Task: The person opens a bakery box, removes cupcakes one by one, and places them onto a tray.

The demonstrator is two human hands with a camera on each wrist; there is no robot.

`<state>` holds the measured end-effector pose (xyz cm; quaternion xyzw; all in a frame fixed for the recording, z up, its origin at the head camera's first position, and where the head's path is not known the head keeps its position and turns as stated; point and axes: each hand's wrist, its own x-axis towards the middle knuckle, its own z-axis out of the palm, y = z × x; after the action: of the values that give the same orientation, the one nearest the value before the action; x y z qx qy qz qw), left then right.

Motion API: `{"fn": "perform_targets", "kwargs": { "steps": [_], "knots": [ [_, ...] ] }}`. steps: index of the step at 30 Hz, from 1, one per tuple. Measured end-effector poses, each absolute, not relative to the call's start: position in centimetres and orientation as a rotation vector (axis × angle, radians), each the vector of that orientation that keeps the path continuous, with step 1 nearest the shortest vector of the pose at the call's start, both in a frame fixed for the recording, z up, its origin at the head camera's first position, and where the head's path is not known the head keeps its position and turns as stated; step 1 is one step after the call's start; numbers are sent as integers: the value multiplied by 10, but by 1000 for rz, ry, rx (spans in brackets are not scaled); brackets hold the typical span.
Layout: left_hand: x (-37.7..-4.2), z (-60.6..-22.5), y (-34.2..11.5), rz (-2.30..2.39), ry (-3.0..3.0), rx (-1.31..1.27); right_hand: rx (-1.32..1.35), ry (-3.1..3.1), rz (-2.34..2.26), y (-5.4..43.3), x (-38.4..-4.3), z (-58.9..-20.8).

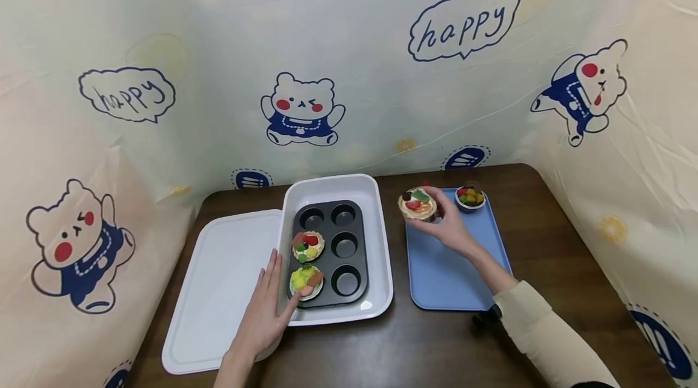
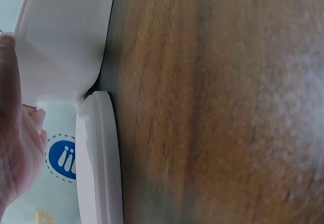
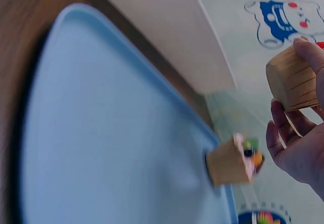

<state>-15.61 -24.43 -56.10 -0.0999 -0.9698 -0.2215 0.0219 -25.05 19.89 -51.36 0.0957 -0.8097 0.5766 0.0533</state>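
Note:
My right hand (image 1: pixel 451 225) grips a cupcake (image 1: pixel 417 204) topped with cream and fruit pieces, held above the far left corner of a blue tray (image 1: pixel 452 273). In the right wrist view, thumb and fingers curl round its brown paper cup (image 3: pixel 293 77). With fingers straight, my left hand (image 1: pixel 264 306) lies along the left rim of a white bin (image 1: pixel 386 267), its thumb by the front cupcake (image 1: pixel 306 280). That cupcake and another (image 1: pixel 308 246) sit in the left column of a dark muffin pan (image 1: pixel 327 300) inside the bin.
On the tray's far right corner stands another cupcake (image 1: pixel 470 197). A bit of red shows behind my right hand. A white lid (image 1: pixel 218 291) lies left of the bin, partly under my left arm. The brown table (image 1: pixel 392 357) backs onto a printed curtain (image 1: pixel 218 133).

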Motion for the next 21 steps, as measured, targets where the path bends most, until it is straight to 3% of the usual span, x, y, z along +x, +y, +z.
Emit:
{"fn": "perform_targets", "kwargs": {
  "steps": [21],
  "knots": [
    [-160,-561,-243,-692,-3021,-300,-55,-2628,1433,288,-201,-542]
  ]
}}
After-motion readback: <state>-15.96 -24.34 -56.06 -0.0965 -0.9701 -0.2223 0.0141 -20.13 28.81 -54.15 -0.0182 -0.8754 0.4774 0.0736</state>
